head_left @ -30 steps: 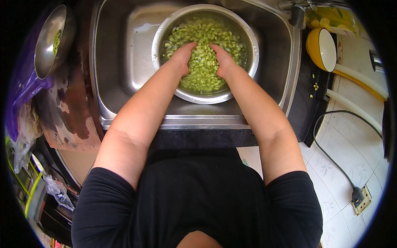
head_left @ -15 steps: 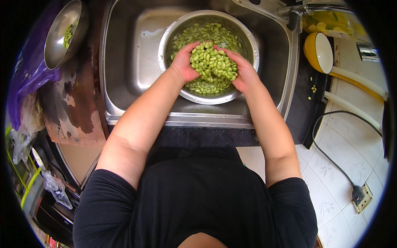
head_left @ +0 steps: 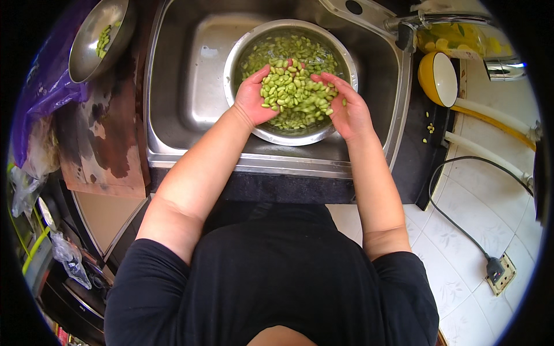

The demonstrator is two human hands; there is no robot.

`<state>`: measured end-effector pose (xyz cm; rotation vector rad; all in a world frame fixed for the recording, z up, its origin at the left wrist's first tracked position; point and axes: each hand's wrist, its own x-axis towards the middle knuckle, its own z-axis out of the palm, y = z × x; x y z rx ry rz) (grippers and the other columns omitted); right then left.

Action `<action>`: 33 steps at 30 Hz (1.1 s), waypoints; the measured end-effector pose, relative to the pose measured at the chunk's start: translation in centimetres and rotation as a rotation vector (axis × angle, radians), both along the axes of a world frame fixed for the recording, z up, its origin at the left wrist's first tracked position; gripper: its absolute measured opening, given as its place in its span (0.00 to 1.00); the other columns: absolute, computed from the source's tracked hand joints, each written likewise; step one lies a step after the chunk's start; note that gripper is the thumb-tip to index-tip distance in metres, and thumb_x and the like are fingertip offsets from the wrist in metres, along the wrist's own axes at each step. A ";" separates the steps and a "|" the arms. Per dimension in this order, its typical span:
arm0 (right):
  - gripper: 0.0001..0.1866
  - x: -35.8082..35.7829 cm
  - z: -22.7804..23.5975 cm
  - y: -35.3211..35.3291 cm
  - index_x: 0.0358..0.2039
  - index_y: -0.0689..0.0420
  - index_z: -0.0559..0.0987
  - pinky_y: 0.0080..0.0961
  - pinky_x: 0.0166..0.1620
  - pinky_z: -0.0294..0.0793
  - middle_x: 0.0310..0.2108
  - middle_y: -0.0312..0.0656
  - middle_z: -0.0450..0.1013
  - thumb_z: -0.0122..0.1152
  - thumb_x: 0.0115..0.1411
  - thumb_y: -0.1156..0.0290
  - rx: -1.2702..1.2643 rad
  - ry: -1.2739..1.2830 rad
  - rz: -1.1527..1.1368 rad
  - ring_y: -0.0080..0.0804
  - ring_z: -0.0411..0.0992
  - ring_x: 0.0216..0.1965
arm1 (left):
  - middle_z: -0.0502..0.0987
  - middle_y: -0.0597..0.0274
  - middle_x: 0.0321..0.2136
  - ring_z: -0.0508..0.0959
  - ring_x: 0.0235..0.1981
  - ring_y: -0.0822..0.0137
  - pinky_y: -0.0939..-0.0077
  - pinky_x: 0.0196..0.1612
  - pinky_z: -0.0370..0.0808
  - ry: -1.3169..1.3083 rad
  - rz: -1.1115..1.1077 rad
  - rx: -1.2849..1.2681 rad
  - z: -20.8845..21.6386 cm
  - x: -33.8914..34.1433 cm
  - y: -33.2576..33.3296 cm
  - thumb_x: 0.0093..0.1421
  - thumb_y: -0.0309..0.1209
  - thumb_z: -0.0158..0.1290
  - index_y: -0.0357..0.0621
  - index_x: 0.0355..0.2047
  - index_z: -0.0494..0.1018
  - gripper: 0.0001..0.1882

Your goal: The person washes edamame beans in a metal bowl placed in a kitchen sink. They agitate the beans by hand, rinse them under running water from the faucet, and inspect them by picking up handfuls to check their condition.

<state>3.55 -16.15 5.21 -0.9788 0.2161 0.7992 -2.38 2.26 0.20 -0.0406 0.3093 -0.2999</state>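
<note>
A heap of shelled green beans (head_left: 285, 85) is lifted in my two cupped hands over a round steel basin (head_left: 232, 62). More beans lie in water in the basin. My left hand (head_left: 255, 99) curves under the left side of the heap, its thumb on the near side and its other fingers largely covered. On the other side my right hand (head_left: 348, 108) is cupped with its palm tipped inward, fingers reaching behind the heap and a stray bean or two against it. Between the hands, beans blur as they drop toward the water.
The basin stands in a steel sink (head_left: 199, 75). Left of it are a steel bowl (head_left: 86, 49) with a few beans and a stained board (head_left: 104, 138). A faucet (head_left: 438, 22), a yellow ladle (head_left: 430, 86) and several loose beans lie right. A plugged cord (head_left: 461, 230) runs nearby.
My hands have moved slightly apart, the right one shifting right and turning its palm more into view. Beans slide off the right side of the heap. The whole view has shifted a little.
</note>
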 end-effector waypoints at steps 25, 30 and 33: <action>0.27 6.9 -7.4 3.0 0.55 0.52 0.63 0.34 0.54 0.52 0.54 0.40 0.60 0.48 0.57 0.53 -0.736 -0.194 0.187 0.34 0.55 0.55 | 0.67 0.56 0.47 0.66 0.47 0.60 0.65 0.48 0.64 0.640 0.180 0.897 -4.6 0.7 0.0 0.58 0.33 0.42 0.43 0.48 0.65 0.18; 0.25 6.3 -12.9 5.0 0.51 0.56 0.68 0.28 0.51 0.59 0.50 0.40 0.65 0.51 0.55 0.56 -0.734 -0.221 0.135 0.33 0.61 0.51 | 0.63 0.53 0.51 0.62 0.52 0.57 0.61 0.51 0.62 0.781 0.033 0.641 -4.2 1.3 0.2 0.59 0.38 0.41 0.42 0.54 0.58 0.23; 0.27 5.0 -12.5 6.6 0.52 0.55 0.66 0.31 0.52 0.58 0.51 0.42 0.65 0.52 0.54 0.56 -0.741 -0.094 0.175 0.36 0.61 0.52 | 0.66 0.53 0.49 0.67 0.49 0.57 0.59 0.51 0.63 0.737 -0.010 0.593 -4.4 1.4 0.5 0.60 0.42 0.40 0.40 0.52 0.60 0.24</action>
